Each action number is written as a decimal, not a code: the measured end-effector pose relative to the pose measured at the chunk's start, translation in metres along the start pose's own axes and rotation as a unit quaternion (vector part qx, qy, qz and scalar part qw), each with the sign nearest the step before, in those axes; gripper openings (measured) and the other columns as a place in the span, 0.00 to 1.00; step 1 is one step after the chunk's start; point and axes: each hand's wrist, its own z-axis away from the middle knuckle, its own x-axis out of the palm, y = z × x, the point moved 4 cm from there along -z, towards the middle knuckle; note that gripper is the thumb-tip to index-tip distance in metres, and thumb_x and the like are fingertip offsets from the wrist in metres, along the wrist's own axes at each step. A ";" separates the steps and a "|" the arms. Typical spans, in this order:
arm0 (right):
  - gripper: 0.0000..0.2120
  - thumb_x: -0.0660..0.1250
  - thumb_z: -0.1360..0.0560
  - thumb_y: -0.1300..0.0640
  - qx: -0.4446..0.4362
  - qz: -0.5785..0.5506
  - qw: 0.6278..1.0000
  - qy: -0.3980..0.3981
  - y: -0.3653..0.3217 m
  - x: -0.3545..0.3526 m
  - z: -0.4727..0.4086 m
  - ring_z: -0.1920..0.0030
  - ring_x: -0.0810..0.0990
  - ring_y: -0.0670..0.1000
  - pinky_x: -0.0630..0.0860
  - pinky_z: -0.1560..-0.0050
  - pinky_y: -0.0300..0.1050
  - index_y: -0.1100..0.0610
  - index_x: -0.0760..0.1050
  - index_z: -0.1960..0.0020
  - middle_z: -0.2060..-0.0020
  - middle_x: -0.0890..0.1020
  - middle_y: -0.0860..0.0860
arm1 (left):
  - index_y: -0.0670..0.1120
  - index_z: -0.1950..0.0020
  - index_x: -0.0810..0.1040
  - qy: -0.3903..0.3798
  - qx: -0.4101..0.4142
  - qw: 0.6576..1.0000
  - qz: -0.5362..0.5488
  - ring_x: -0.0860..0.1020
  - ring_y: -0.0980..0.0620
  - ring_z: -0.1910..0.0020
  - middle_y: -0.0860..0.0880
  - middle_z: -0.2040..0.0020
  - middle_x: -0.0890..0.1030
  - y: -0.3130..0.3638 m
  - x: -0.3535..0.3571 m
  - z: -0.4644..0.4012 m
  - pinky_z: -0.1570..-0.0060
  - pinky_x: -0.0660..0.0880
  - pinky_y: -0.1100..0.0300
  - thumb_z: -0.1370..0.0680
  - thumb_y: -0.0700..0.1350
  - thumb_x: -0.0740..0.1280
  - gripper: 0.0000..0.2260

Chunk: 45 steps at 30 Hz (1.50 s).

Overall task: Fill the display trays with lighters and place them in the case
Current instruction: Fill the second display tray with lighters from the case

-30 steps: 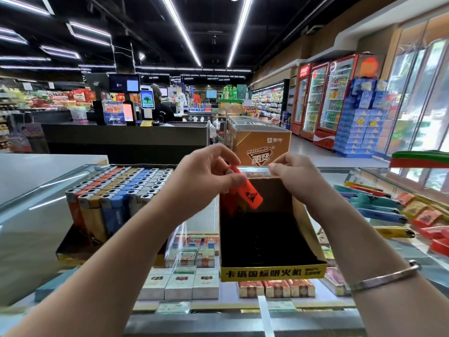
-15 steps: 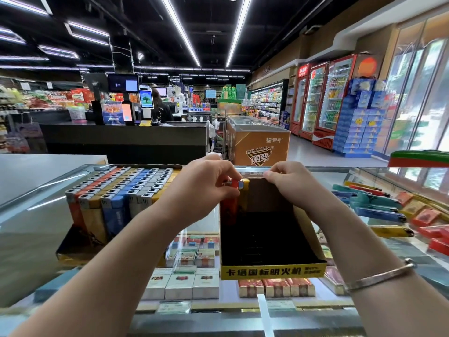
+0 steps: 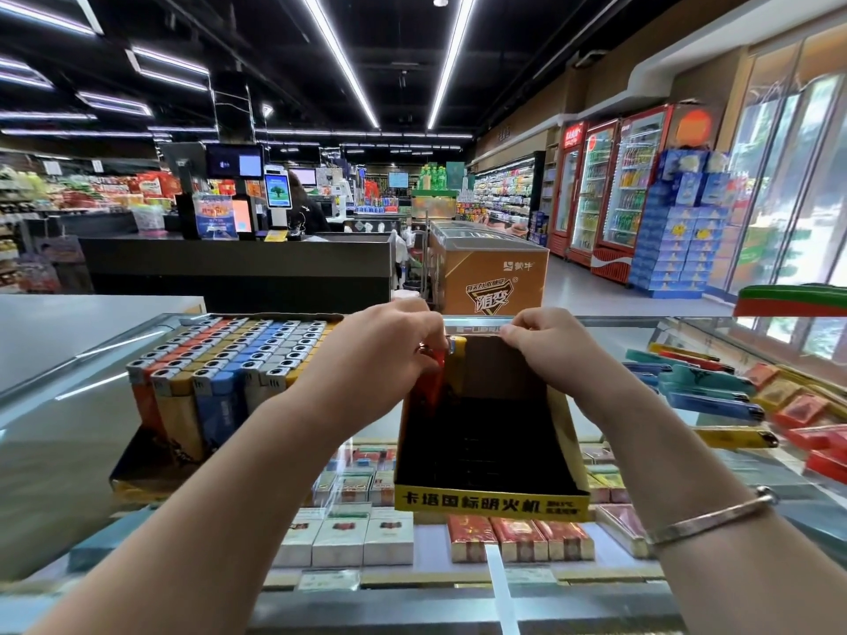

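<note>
l grip [image 3: 389, 355] pinching red lighter [image 3: 431, 382]

Cardboard tray [image 3: 489, 504] (glossy glass counter [image 3: 59, 433])

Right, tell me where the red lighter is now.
In the head view, centre: the red lighter stands in the back-left corner of the nearly empty tray, pinched by the left hand, right of the full tray.

Two cardboard display trays stand on the glass case: the nearly empty yellow-fronted black tray [image 3: 490, 501] under both hands, holding two lighters, one red lighter [image 3: 431, 382] in the left fingers and a yellow one [image 3: 458, 348] beside it, and a full tray [image 3: 220, 387] left of the grip.

Several loose lighters [image 3: 710, 401] lie right of the grip; their exact number is unclear.
</note>
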 end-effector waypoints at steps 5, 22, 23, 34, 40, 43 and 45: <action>0.11 0.60 0.21 0.56 -0.011 0.005 1.000 0.002 0.001 0.001 0.000 0.56 0.74 0.51 0.71 0.53 0.48 0.60 0.78 0.55 0.58 0.78 0.55 | 0.59 0.57 0.68 -0.075 -0.106 0.985 0.113 0.73 0.56 0.51 0.54 0.49 0.76 -0.009 0.015 0.004 0.59 0.69 0.68 0.25 0.42 0.67 0.13; 0.19 0.60 0.29 0.70 0.087 0.315 0.943 -0.060 0.085 -0.070 0.010 0.45 0.75 0.56 0.73 0.43 0.54 0.53 0.76 0.43 0.44 0.78 0.56 | 0.56 0.45 0.66 -0.034 -0.108 0.982 0.151 0.73 0.56 0.51 0.60 0.49 0.70 -0.008 0.031 0.002 0.57 0.73 0.62 0.23 0.43 0.65 0.13; 0.19 0.61 0.29 0.71 0.073 0.280 0.953 -0.092 0.085 -0.064 0.011 0.45 0.75 0.55 0.72 0.42 0.55 0.54 0.77 0.44 0.44 0.78 0.55 | 0.56 0.45 0.66 -0.033 -0.109 0.981 0.154 0.72 0.56 0.51 0.60 0.49 0.70 -0.008 0.032 0.002 0.58 0.71 0.65 0.23 0.42 0.65 0.13; 0.17 0.62 0.27 0.61 -0.003 0.430 0.895 -0.117 0.087 -0.045 -0.005 0.43 0.66 0.51 0.69 0.42 0.51 0.49 0.67 0.41 0.40 0.69 0.50 | 0.59 0.46 0.65 -0.030 -0.112 0.979 0.168 0.73 0.56 0.52 0.59 0.49 0.71 -0.009 0.036 0.004 0.61 0.70 0.68 0.23 0.42 0.65 0.14; 0.24 0.58 0.23 0.62 0.078 0.343 0.914 -0.200 0.095 -0.034 -0.012 0.36 0.67 0.53 0.66 0.34 0.53 0.52 0.59 0.29 0.34 0.67 0.52 | 0.57 0.46 0.66 -0.024 -0.114 0.978 0.172 0.74 0.55 0.50 0.57 0.48 0.72 -0.009 0.036 0.004 0.57 0.73 0.64 0.23 0.41 0.65 0.13; 0.09 0.56 0.23 0.60 0.047 0.400 0.898 -0.177 0.089 -0.032 -0.013 0.48 0.68 0.51 0.68 0.47 0.48 0.51 0.66 0.44 0.45 0.71 0.53 | 0.57 0.46 0.67 -0.020 -0.114 0.978 0.173 0.73 0.57 0.51 0.58 0.48 0.72 -0.010 0.037 0.004 0.59 0.71 0.69 0.24 0.41 0.65 0.13; 0.06 0.57 0.24 0.61 0.038 0.405 0.900 -0.156 0.085 -0.034 -0.009 0.53 0.71 0.51 0.69 0.56 0.46 0.50 0.65 0.54 0.53 0.74 0.51 | 0.58 0.46 0.66 -0.022 -0.113 0.979 0.166 0.73 0.57 0.50 0.58 0.47 0.72 -0.010 0.037 0.003 0.60 0.70 0.70 0.24 0.41 0.65 0.14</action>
